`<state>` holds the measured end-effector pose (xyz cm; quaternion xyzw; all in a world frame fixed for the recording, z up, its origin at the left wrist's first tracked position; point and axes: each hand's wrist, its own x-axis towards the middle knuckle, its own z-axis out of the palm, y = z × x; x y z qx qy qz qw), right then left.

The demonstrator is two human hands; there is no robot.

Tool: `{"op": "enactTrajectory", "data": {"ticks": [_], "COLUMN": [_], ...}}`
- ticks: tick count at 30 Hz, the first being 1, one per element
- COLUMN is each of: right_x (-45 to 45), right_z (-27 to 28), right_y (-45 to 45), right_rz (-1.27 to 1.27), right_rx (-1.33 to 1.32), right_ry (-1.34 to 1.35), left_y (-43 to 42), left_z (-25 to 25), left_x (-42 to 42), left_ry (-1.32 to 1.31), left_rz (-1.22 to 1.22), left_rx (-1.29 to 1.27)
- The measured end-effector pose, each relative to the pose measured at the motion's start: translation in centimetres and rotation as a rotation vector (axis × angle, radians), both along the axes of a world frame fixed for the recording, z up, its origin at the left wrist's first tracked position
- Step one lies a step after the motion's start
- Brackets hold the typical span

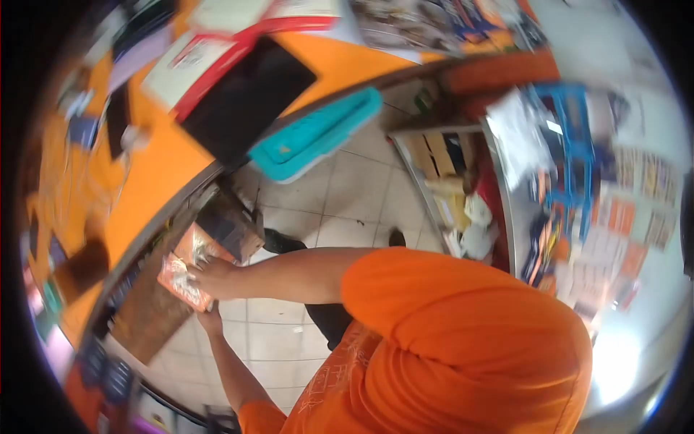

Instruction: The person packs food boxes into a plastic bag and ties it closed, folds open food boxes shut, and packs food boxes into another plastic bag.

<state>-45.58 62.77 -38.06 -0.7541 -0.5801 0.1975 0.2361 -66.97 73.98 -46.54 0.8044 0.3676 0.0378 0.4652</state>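
And here's a bright orange shirt (470, 340), creased in soft folds, short sleeves (365, 282) leaving the arms (300, 276) bare below, pale line print (325, 387) across the front, dark trousers (327, 325) underneath!

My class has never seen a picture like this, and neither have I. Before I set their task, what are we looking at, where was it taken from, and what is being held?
There is no machine here, only a person in an orange shirt using bare hands. The single picture comes from a camera worn on the head, looking forward and down; its lens bends straight edges.

The right hand lies on a shiny orange-and-white packet, and the left hand is at its near edge. Blur hides how firmly each grips.

The orange table bears a dark flat item and red-and-white items, among other blurred things. A teal container shows beside the table's edge.
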Motion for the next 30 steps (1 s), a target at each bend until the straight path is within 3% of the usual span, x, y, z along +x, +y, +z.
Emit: {"op": "enactTrajectory", "data": {"ticks": [2,3,4,5,6,7,9,10,11,12,13,14,16,18,20,21,22,24,25,28,30], "right_x": [5.0,7.1,7.7,9.9,12.4,13.9,18.4,19.0,19.7,20.3,21.1,21.5,21.8,22.3,22.7,22.6,22.2,20.1,18.9,12.8,7.7], "right_z": [5.9,8.1,5.5,7.1,9.9,8.7,13.2,11.4,11.6,13.2,14.4,13.9,13.2,11.8,11.6,11.0,10.8,13.3,14.2,12.4,11.1], "right_y": [-8.5,-13.6,-15.7,-21.5,-27.7,-34.3,-53.3,-59.6,-64.5,-68.0,-70.8,-72.4,-74.7,-75.0,-74.6,-74.4,-74.5,-74.6,-75.5,-79.3,-83.1], "right_rz": [0.005,-0.004,0.019,-0.119,-0.298,-0.424,-1.111,-1.39,-1.513,-1.53,-1.543,-1.56,-1.406,-1.417,-1.5,-1.493,-1.494,-1.567,-1.595,-1.977,-2.336], "right_rx": [0.061,0.113,0.223,0.399,0.107,0.133,-0.127,0.094,0.158,0.076,-0.008,0.018,-0.043,0.011,0.12,0.207,0.284,0.355,0.436,0.234,0.144], "right_ry": [0.191,0.245,0.249,0.367,0.374,0.23,-0.023,-0.052,-0.113,-0.233,-0.361,-0.325,-0.341,-0.315,0.002,0.011,0.016,0.001,-0.023,-0.073,-0.253], "left_y": [0.1,0.4,2.9,4.0,0.6,-6.6,-15.1,-20.3,-28.0,-33.2,-40.1,-46.9,-57.6,-65.7,-69.8,-71.5,-72.3,-72.1,-72.1,-71.5,-70.5], "left_z": [-0.8,-2.3,-9.2,-11.0,-8.0,1.0,-1.8,-1.1,5.6,6.1,9.9,13.4,18.3,22.6,24.3,24.8,24.7,23.4,23.1,22.1,20.7], "left_x": [-0.6,-1.6,-5.7,-6.0,-2.4,5.0,14.1,18.6,26.9,30.4,35.9,40.2,47.3,51.8,54.5,55.4,56.1,57.1,57.3,58.2,58.8], "left_ry": [0.197,0.311,0.463,0.76,1.131,1.193,0.916,0.715,0.594,-0.017,0.012,-0.21,-0.377,-0.64,-0.562,-0.508,-0.525,-0.299,-0.36,-0.443,-0.605], "left_rz": [-0.03,0.078,0.34,0.08,0.042,-0.049,-0.989,-0.997,-1.268,-1.192,-1.128,-1.081,-1.281,-1.507,-1.704,-1.866,-1.913,-1.942,-1.944,-1.982,-1.971], "left_rx": [0.003,-0.213,-0.258,-0.403,-0.311,-0.2,0.219,0.326,0.353,0.421,0.282,0.206,0.245,0.282,0.379,0.471,0.446,0.675,0.676,0.631,0.603]}}
